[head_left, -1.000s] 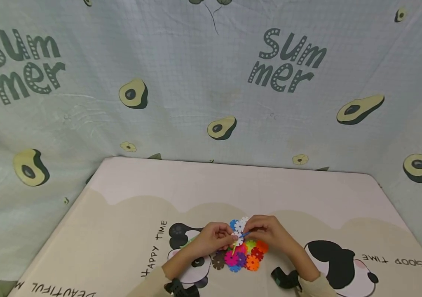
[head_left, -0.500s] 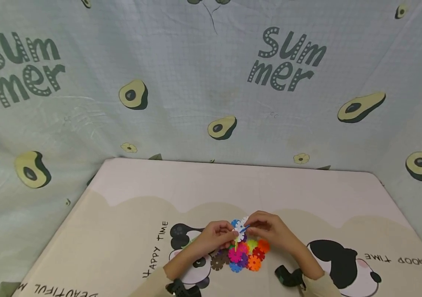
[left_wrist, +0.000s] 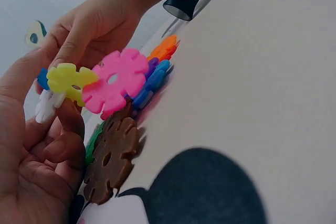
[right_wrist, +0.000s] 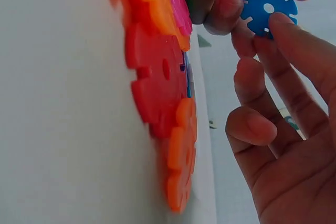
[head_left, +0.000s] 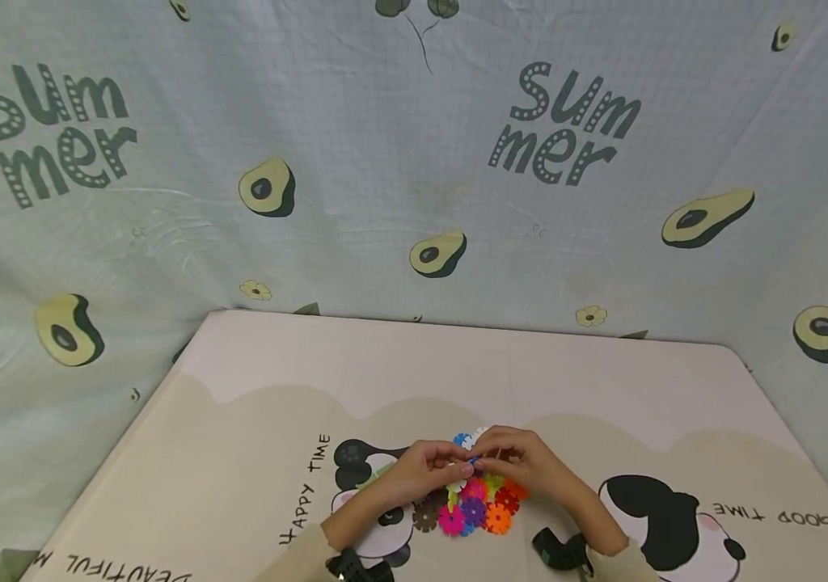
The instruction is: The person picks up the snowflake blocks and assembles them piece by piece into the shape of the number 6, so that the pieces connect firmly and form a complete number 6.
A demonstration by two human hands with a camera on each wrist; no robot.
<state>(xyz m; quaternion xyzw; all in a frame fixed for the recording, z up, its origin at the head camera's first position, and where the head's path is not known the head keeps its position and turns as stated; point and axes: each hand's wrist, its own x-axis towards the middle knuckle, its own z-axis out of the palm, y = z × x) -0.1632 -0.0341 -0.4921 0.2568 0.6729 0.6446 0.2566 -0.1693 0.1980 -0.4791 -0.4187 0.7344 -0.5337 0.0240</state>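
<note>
My left hand (head_left: pixel 421 477) pinches a white notched plastic disc (left_wrist: pixel 48 107), part of a small chain. From it a yellow disc (left_wrist: pixel 65 80) and a pink disc (left_wrist: pixel 128 69) extend, seen linked in the left wrist view. Between thumb and fingers, my right hand (head_left: pixel 523 459) pinches a blue notched disc (right_wrist: pixel 254 10). The blue disc meets the white one at the fingertips; how deep their slots engage is hidden. Both hands are close together above a loose cluster of similar discs, among them a purple disc (head_left: pixel 474 511) and a brown disc (left_wrist: pixel 123 156).
Under the hands, several discs lie on the panda-printed table (head_left: pixel 254 453), including an orange disc (head_left: pixel 497 519) and a red disc (right_wrist: pixel 149 85). White and blue discs (head_left: pixel 462 440) lie just beyond the fingers. A patterned curtain (head_left: pixel 356 162) hangs behind the table.
Both hands have drawn closer together, the right one moving slightly down and left. The blue disc is now mostly covered by fingers, and the pink disc of the chain hangs lower.
</note>
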